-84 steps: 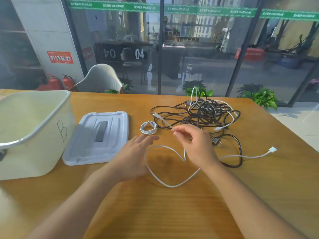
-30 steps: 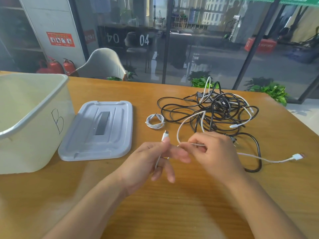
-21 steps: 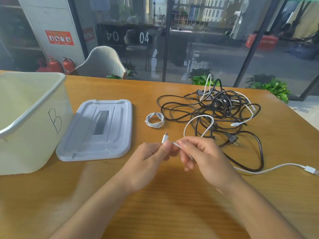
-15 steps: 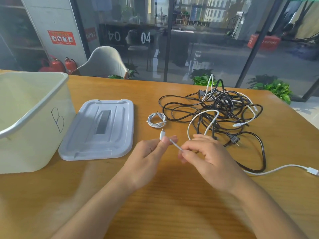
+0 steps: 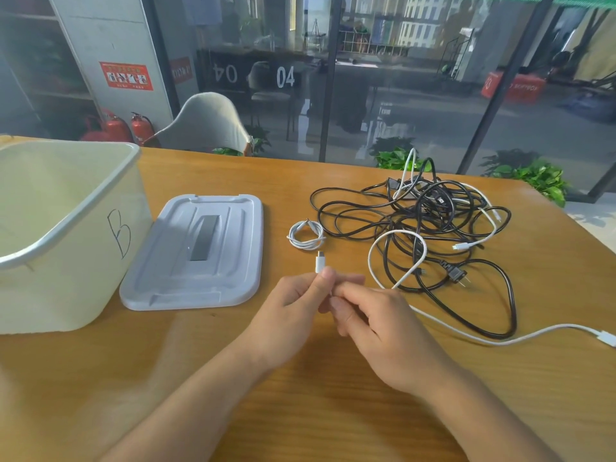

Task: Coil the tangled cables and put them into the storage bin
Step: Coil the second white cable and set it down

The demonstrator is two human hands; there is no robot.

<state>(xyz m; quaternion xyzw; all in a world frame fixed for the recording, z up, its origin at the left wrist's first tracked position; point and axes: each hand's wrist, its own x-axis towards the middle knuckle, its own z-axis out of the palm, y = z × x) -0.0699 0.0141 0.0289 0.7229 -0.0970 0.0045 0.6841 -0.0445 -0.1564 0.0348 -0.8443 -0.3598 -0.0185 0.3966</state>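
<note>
Before you, largest first: wooden table [image 5: 333,411]; cream storage bin [image 5: 66,228] marked "B", open, at far left; its grey lid [image 5: 196,251] flat just beside it; tangled black and white cables [image 5: 430,221] heaped right of centre; one small coiled white cable [image 5: 306,235] between lid and heap. Your left hand [image 5: 293,315] pinches a loose white cable [image 5: 396,258] just below its plug between thumb and curled fingers, your right hand [image 5: 376,325] curls round the same cable right beside it, and its far end trails to the table's right edge
</note>
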